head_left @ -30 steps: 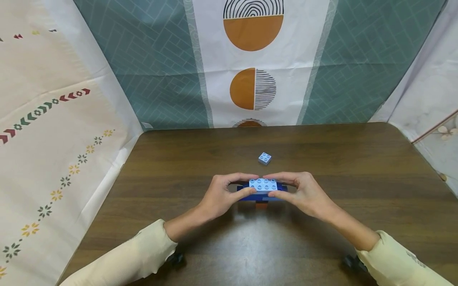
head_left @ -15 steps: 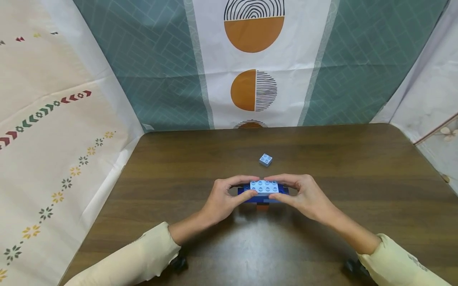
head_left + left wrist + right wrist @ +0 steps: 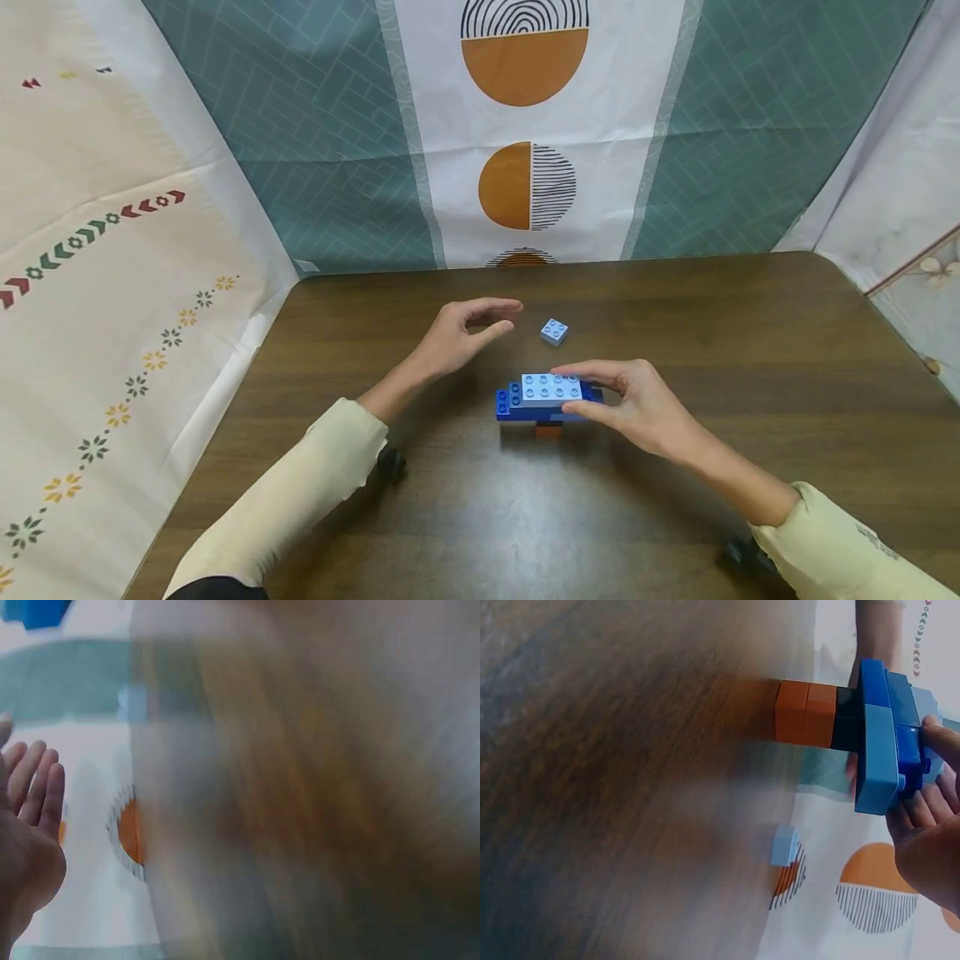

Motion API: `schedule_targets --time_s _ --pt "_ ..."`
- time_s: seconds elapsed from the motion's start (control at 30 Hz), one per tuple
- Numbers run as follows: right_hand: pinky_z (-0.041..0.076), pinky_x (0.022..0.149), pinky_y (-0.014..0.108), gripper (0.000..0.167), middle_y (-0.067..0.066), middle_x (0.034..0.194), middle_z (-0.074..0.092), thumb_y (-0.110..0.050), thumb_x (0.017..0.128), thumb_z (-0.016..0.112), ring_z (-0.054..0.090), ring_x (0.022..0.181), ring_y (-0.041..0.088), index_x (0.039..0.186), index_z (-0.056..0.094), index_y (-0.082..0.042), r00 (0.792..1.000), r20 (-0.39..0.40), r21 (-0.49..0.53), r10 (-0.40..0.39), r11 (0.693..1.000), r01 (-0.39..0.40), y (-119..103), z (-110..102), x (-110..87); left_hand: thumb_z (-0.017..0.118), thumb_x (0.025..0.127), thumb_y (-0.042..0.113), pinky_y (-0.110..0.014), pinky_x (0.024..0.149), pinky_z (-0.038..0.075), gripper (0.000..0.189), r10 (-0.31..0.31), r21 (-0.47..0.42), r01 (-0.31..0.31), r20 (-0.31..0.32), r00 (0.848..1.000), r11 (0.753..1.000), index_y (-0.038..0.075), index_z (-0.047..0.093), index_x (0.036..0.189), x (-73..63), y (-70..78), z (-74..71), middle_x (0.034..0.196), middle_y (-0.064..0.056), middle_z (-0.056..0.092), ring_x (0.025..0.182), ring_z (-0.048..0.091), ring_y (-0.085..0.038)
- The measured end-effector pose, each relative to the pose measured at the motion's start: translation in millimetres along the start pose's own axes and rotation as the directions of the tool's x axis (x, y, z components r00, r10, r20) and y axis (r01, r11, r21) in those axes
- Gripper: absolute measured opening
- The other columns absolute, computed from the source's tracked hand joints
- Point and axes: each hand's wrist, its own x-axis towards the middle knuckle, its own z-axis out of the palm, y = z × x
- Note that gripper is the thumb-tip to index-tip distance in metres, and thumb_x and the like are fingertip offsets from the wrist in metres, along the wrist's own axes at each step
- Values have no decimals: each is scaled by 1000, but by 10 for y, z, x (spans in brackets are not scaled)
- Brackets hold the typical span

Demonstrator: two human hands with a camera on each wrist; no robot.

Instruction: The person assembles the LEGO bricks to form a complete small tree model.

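A stack of toy building bricks stands on the table: orange bricks [image 3: 805, 712] at the bottom, a dark brick [image 3: 847, 718] above them, then wider blue bricks [image 3: 503, 406]. On top lies a long light blue brick [image 3: 546, 391]. My right hand [image 3: 643, 410] pinches this top brick at its right end, thumb in front and fingers behind. My left hand [image 3: 463, 335] is off the stack, fingers extended and thumb apart, holding nothing. Just to its right sits a small light blue brick [image 3: 554, 332] on the table. The left wrist view is mostly blurred.
The brown wooden table [image 3: 360, 333] reaches back to a patterned cloth [image 3: 345, 167]. Cream cloth [image 3: 112, 333] hangs at the left and white cloth [image 3: 892, 167] at the right.
My left hand has let go of the stack and moved back and slightly left, toward the small light blue brick. The right hand has stayed on the stack.
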Motion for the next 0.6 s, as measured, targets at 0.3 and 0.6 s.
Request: schedule_targets --time_s 0.3,0.6 --pt "57 100 47 42 6 130 74 -14 91 87 71 109 22 132 77 -14 1000 6 6 20 1000 -20 -14 12 8 79 99 23 -41 114 47 71 -158 130 146 85 984 981 9 46 161 375 -303 151 161 -7 51 142 56 -28" --pt "59 96 43 39 7 129 74 -15 93 85 71 109 22 131 77 -15 1000 4 26 20 999 -20 -16 5 5 79 99 25 -34 116 45 72 -201 160 165 240 950 973 7 46 160 574 -308 422 163 -8 49 145 52 -23"
